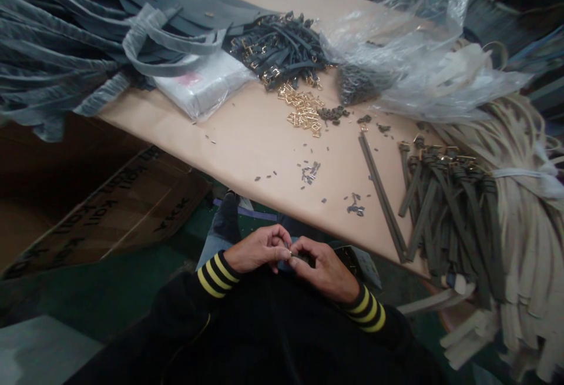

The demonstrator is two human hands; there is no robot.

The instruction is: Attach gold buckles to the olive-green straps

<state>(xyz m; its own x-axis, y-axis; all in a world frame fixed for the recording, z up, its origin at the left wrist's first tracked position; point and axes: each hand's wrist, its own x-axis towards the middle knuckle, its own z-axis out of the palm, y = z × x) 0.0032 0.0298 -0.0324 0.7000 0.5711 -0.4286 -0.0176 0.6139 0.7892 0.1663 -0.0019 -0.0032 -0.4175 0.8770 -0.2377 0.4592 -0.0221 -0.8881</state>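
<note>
My left hand (259, 248) and my right hand (321, 267) meet in my lap, below the near edge of the table (247, 138). Both pinch a small dark piece (289, 251) between their fingertips; I cannot make out what it is. A dark strap seems to hang down from it over my black clothing. On the table ahead lie gold buckles (304, 111), small grey metal bits (309, 172) and olive straps (440, 208) with buckles fitted.
A pile of dark straps with buckles (277, 50) sits at the back beside a clear plastic bag (418, 44). Cream straps (524, 208) hang over the right side. Dark strips (53, 38) and a white packet (202, 82) lie at the left. A cardboard box (110, 208) stands on the floor.
</note>
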